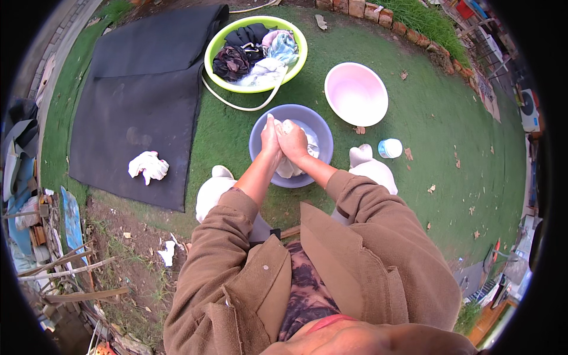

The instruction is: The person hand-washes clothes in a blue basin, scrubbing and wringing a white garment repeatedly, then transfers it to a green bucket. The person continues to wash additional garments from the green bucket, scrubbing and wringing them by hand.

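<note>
A blue-purple plastic basin [326, 148] stands between my feet, with a wet white cloth [290, 168] in cloudy water. My left hand [270, 135] and my right hand [293, 138] are pressed together above the cloth, inside the outline of the basin. Something whitish, perhaps suds, shows at the fingers of the right hand. Whether cloth is caught between the palms is hidden.
A lime-green tub [211, 66] of wet clothes stands ahead, with a pale hose [239, 108] beside it. Right of it sit a pink basin [355, 93] and a white-lidded jar [390, 148]. Crumpled white gloves or cloth [148, 166] lie on a black mat [133, 111] at left.
</note>
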Demonstrator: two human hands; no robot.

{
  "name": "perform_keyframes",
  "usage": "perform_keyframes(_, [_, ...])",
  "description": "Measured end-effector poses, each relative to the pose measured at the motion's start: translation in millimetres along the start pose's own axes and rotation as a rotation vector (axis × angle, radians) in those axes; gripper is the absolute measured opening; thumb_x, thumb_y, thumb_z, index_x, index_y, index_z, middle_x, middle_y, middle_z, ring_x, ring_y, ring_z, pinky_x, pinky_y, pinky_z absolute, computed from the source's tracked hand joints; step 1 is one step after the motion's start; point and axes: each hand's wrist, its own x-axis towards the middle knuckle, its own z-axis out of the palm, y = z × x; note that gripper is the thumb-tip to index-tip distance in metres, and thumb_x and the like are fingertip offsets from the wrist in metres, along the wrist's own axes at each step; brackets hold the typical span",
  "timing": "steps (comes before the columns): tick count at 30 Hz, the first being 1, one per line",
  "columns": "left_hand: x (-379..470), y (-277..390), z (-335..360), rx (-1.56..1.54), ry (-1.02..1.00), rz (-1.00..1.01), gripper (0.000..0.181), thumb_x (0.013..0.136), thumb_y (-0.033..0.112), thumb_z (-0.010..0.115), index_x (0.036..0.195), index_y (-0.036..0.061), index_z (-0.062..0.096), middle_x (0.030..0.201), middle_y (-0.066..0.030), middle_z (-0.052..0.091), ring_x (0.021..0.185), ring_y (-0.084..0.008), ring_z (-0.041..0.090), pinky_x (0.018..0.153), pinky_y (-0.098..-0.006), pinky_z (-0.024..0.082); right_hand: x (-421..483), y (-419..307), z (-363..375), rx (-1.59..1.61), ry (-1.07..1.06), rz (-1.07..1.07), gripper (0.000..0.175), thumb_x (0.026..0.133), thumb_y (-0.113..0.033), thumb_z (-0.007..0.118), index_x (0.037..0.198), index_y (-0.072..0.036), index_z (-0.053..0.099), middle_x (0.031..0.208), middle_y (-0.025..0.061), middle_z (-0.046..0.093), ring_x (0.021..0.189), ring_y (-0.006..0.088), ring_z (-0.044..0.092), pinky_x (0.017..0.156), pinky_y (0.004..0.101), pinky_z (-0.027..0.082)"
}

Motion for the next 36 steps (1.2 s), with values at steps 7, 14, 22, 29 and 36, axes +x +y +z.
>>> perform_keyframes(7, [-5.1, -4.1, 0.9, 0.161, -0.211, -0.132, 0.052, 0.101, 0.041, 0.043, 0.131, -0.0011, 0.051, 0.122, -0.0108, 0.059, 0.115, -0.0209, 0.054, 0.096, -0.0374, 0.044, 1.1, 2.3, 0.0, 0.0, 0.389, 0.108, 0.039, 0.09, -0.043, 0.059, 0.098, -0.005, 0.057, 0.091, 0.0214, 0.068, 0.086, 0.0414, 0.065, 0.073, 0.05, 0.05])
perform_keyframes(14, [-3.6, -3.2, 5.0, -0.108, -0.129, -0.128, 0.039, 0.102, 0.043, 0.041, 0.11, 0.0066, 0.054, 0.095, -0.0079, 0.062, 0.087, -0.0221, 0.064, 0.075, -0.0397, 0.055, 4.5, 3.5, -0.2, 0.037, 0.152, -0.057, 0.035, 0.09, -0.04, 0.06, 0.099, -0.008, 0.054, 0.089, 0.0204, 0.068, 0.086, 0.0417, 0.065, 0.075, 0.0493, 0.049])
perform_keyframes(22, [10.4, -14.7, -3.1, -0.02, -0.099, -0.079, 0.045, 0.102, 0.048, 0.037, 0.106, 0.0095, 0.06, 0.092, -0.0084, 0.065, 0.075, -0.0224, 0.065, 0.066, -0.0389, 0.054, 4.7, 9.3, 7.2, 0.061, -0.036, -0.039, 0.032, 0.088, -0.04, 0.062, 0.1, -0.011, 0.054, 0.086, 0.0184, 0.069, 0.087, 0.0407, 0.066, 0.078, 0.0473, 0.049])
perform_keyframes(29, [-20.5, 19.0, 16.3, -0.056, -0.296, -0.269, 0.06, 0.102, 0.051, 0.031, 0.125, -0.0002, 0.054, 0.122, -0.0167, 0.063, 0.107, -0.0299, 0.064, 0.093, -0.045, 0.052, 49.3, 41.0, -26.7, 0.356, 0.527, 0.037, 0.037, 0.093, -0.036, 0.061, 0.092, 0.0, 0.065, 0.081, 0.0137, 0.068, 0.076, 0.0244, 0.065, 0.07, 0.0375, 0.049])
perform_keyframes(36, [-17.3, 46.6, -8.7, -0.145, -0.334, -0.156, 0.073, 0.101, 0.057, 0.022, 0.132, -0.0044, 0.046, 0.128, -0.0209, 0.058, 0.118, -0.0343, 0.058, 0.102, -0.05, 0.046, 54.9, 56.3, -59.1, 0.719, 0.14, 0.008, 0.042, 0.098, -0.039, 0.057, 0.095, 0.002, 0.067, 0.081, 0.0049, 0.064, 0.075, 0.0129, 0.055, 0.072, 0.0295, 0.046])
